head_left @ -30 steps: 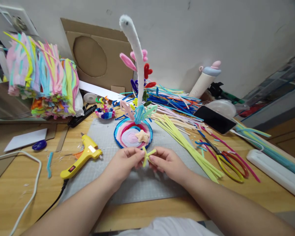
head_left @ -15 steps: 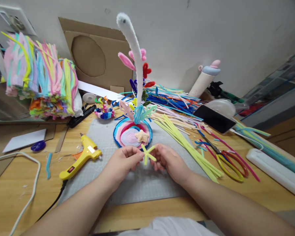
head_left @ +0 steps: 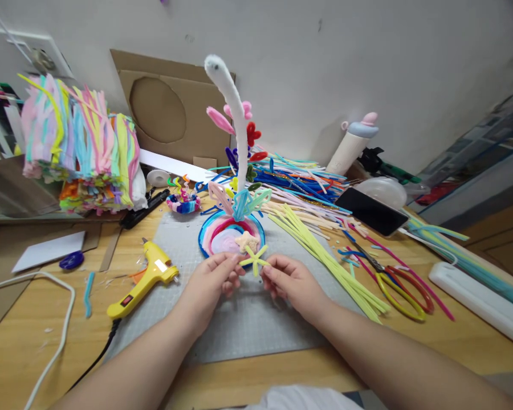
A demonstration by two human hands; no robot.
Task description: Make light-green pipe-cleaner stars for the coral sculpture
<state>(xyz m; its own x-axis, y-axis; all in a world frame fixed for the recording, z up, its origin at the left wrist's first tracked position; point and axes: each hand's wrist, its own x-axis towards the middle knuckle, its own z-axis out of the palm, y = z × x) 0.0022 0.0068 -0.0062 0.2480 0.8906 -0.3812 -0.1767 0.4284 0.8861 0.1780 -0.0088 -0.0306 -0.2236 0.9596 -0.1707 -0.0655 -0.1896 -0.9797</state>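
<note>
Between my hands is a small yellow pipe-cleaner star [head_left: 255, 260] with five thin arms. My left hand [head_left: 216, 279] pinches the tip of its left arm. On the other side my right hand [head_left: 288, 283] has thumb and finger closed at the tip of the right arm. Just behind the star lies a round base of coiled pipe cleaners [head_left: 202, 242] in blue, pink and white, with a cream puffy star [head_left: 244, 242] on it. A tall white fuzzy stem [head_left: 240, 131] rises from behind it, with coloured loop flowers and leaves alongside.
A yellow glue gun [head_left: 147, 276] lies left on the grey cutting mat [head_left: 248, 336]. Yellow-green pipe cleaners [head_left: 325, 259], scissors [head_left: 399, 290] and a phone [head_left: 371, 210] lie right. Bundled pipe cleaners [head_left: 85, 136] stand back left; a white bottle [head_left: 353, 145] stands back right.
My hands have turned the yellow star slightly and raised it a little, so it now overlaps the cream star's lower edge. The whole view has tilted slightly upward.
</note>
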